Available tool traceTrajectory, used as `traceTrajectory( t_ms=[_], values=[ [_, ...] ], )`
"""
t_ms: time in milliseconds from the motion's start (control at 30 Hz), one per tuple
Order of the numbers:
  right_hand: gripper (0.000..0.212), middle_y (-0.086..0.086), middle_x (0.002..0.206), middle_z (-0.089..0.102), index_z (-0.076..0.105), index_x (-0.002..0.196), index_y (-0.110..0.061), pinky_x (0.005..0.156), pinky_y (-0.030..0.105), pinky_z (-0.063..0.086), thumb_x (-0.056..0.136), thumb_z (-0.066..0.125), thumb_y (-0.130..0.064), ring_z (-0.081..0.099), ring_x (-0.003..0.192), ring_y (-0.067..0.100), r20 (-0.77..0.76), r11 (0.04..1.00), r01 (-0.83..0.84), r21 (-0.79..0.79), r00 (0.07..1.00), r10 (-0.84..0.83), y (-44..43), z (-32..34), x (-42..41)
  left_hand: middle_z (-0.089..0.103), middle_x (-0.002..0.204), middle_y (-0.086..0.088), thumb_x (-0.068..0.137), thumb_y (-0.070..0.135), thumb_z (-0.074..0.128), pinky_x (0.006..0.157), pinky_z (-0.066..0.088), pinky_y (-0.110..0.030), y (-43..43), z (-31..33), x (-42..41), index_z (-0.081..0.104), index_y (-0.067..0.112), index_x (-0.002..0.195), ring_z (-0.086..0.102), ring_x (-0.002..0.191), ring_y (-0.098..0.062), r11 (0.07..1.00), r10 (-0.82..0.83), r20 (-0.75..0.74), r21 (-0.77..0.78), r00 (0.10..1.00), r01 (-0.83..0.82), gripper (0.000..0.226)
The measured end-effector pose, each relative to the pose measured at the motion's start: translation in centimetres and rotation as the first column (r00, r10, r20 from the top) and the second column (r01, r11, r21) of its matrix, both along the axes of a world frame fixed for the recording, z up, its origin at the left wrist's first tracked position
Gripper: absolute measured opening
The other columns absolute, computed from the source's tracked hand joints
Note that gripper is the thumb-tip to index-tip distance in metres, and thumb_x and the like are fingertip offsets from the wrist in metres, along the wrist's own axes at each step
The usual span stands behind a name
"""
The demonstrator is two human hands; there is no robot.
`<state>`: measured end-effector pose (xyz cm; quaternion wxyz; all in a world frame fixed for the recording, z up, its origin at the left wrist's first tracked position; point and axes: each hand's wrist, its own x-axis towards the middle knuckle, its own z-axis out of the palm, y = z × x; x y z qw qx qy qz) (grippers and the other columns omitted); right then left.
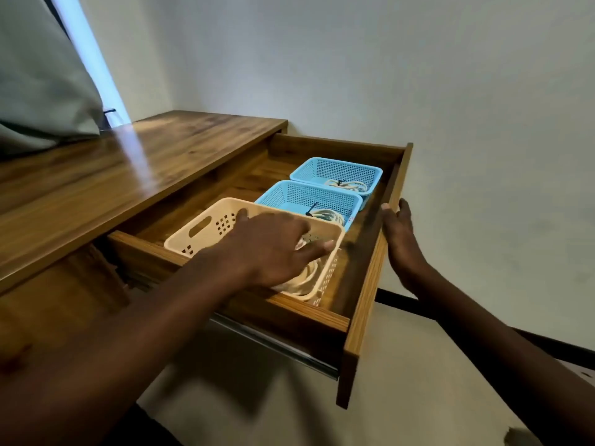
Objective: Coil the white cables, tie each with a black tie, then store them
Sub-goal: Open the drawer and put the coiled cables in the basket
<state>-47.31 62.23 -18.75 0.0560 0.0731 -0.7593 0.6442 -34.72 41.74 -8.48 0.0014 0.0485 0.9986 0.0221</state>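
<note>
A wooden drawer stands pulled out of the desk. Inside it sit a cream basket and two blue baskets, the nearer and the farther. Each blue basket holds a coiled white cable with a black tie, one in the nearer basket and one in the farther. My left hand reaches into the cream basket, fingers spread over a coiled white cable that it partly hides. My right hand lies flat against the outer face of the drawer front, fingers extended.
The wooden desk top stretches to the left, with a grey curtain hanging over its far end. A pale wall is behind and to the right. A metal drawer slide shows under the drawer. The floor lies below.
</note>
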Motion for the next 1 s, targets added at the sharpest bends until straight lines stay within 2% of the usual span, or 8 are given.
traceTrajectory(
  t_ms=[100, 133, 200, 367, 600, 700, 867, 1000],
  values=[
    [0.062, 0.001, 0.171, 0.017, 0.014, 0.162, -0.029, 0.115, 0.037, 0.026, 0.108, 0.029, -0.055, 0.022, 0.154, 0.024, 0.022, 0.996, 0.037, -0.084, 0.999, -0.035, -1.1, -0.3, 0.0, 0.052, 0.149, 0.014, 0.093, 0.081, 0.026, 0.121, 0.026, -0.054, 4.8, 1.5, 3.0, 0.052, 0.041, 0.140, 0.045, 0.138, -0.009, 0.934, -0.225, -0.099, 0.263, 0.969, 0.243, 0.067],
    [0.062, 0.000, 0.171, 0.015, 0.013, 0.163, -0.031, 0.118, 0.039, 0.024, 0.108, 0.028, -0.056, 0.020, 0.155, 0.022, 0.034, 0.994, 0.048, -0.103, 0.998, -0.045, -1.6, -0.1, 0.0, 0.049, 0.150, 0.014, 0.094, 0.078, 0.030, 0.123, 0.021, -0.050, 6.2, 1.7, 3.9, 0.052, 0.042, 0.140, 0.042, 0.140, -0.009, 0.909, -0.310, -0.053, 0.276, 0.949, 0.312, 0.062],
    [0.060, 0.000, 0.170, 0.018, 0.018, 0.161, -0.033, 0.123, 0.042, 0.023, 0.108, 0.028, -0.057, 0.021, 0.155, 0.021, 0.049, 0.989, 0.061, -0.138, 0.997, -0.055, -2.3, 0.0, -0.2, 0.037, 0.160, 0.011, 0.096, 0.076, 0.036, 0.127, 0.005, -0.053, 8.0, 1.0, 4.8, 0.045, 0.042, 0.147, 0.027, 0.152, -0.012, 0.907, -0.415, 0.051, 0.101, 0.909, 0.408, 0.062],
    [0.073, 0.003, 0.166, 0.028, 0.023, 0.160, -0.033, 0.121, 0.053, 0.032, 0.096, 0.027, -0.069, 0.032, 0.150, 0.025, 0.061, 0.989, 0.031, -0.146, 0.998, -0.023, -4.9, -0.3, -1.2, -0.009, 0.173, 0.011, 0.098, 0.054, 0.049, 0.119, -0.013, -0.071, 5.4, -0.5, 3.2, 0.022, 0.039, 0.160, -0.009, 0.160, -0.022, 0.897, -0.302, 0.208, -0.267, 0.930, 0.351, 0.070],
    [0.103, 0.000, 0.162, 0.037, 0.026, 0.154, -0.038, 0.118, 0.059, 0.034, 0.072, 0.016, -0.100, 0.037, 0.149, 0.026, 0.042, 0.977, -0.055, -0.208, 0.997, 0.065, -12.4, -1.7, -3.9, -0.005, 0.173, -0.015, 0.098, 0.046, 0.049, 0.111, -0.024, -0.075, 2.5, -1.7, 3.0, 0.010, 0.011, 0.164, -0.020, 0.157, -0.037, 0.683, -0.149, 0.205, -0.686, 0.967, 0.251, 0.084],
    [0.105, -0.001, 0.168, 0.026, 0.018, 0.160, -0.035, 0.123, 0.058, 0.024, 0.076, 0.012, -0.098, 0.025, 0.155, 0.024, 0.044, 0.973, -0.111, -0.200, 0.992, 0.122, -16.5, -1.5, -3.9, -0.004, 0.171, -0.023, 0.100, 0.047, 0.046, 0.106, -0.030, -0.073, -0.5, -3.0, 2.6, 0.010, 0.004, 0.162, -0.020, 0.156, -0.042, 0.596, -0.097, 0.168, -0.780, 0.981, 0.192, 0.083],
    [0.092, -0.002, 0.173, -0.008, -0.004, 0.164, -0.030, 0.127, 0.056, 0.001, 0.087, 0.012, -0.080, -0.007, 0.159, 0.020, 0.107, 0.957, -0.231, -0.175, 0.962, 0.252, -23.2, 0.5, -2.5, -0.008, 0.169, -0.027, 0.101, 0.047, 0.046, 0.099, -0.041, -0.066, -7.6, -5.2, 2.3, 0.005, -0.003, 0.161, -0.020, 0.155, -0.042, 0.566, 0.006, 0.046, -0.824, 0.999, 0.034, 0.087],
    [0.092, -0.001, 0.173, -0.009, -0.008, 0.163, -0.032, 0.126, 0.060, 0.005, 0.089, 0.012, -0.083, -0.002, 0.160, 0.026, 0.143, 0.898, -0.382, -0.219, 0.898, 0.417, -28.3, 0.3, -2.9, -0.021, 0.164, -0.030, 0.103, 0.048, 0.044, 0.097, -0.041, -0.062, -13.7, -7.3, 1.4, -0.006, -0.005, 0.159, -0.024, 0.153, -0.044, 0.549, 0.122, -0.034, -0.830, 0.992, -0.096, 0.092]
  ],
)
